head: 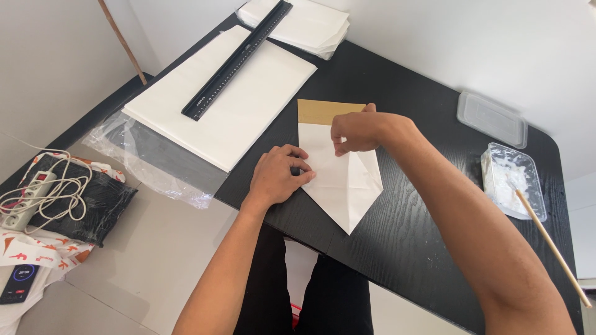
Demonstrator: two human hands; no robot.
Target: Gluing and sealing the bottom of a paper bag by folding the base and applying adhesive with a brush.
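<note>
pale floor and a white wall are seen around a black wood-grain table (397, 248), on which everything is being done. up and to the left of the hands, a broad stack of white sheets (230, 99) is laid flat, and a long black ruler (239, 59) is rested across it, likely so the sheets are kept from lifting. beyond that, a second smaller pile of white paper (304, 25) is set at the far edge. clear plastic wrap (149, 164) is left hanging off the table's left side.

between the hands, a white paper piece (344, 186) with a brown band at its far end is being worked; its near end is folded to a point that is aimed toward the person. it is pinned flat by the left hand (279, 177), fingers pressed down on the left flap so the fold seems kept from springing. just above, the right hand (357, 130) is closed in a narrow pinch on a crease near the middle of the paper.

well to the right of the grip, a clear tub of white paste (512, 180) is parked with a wooden stick (552, 248) leaned in it, and a clear lid (492, 118) is laid behind it. down left on the floor, a power strip (28, 198) and a phone (18, 282) are noted.
</note>
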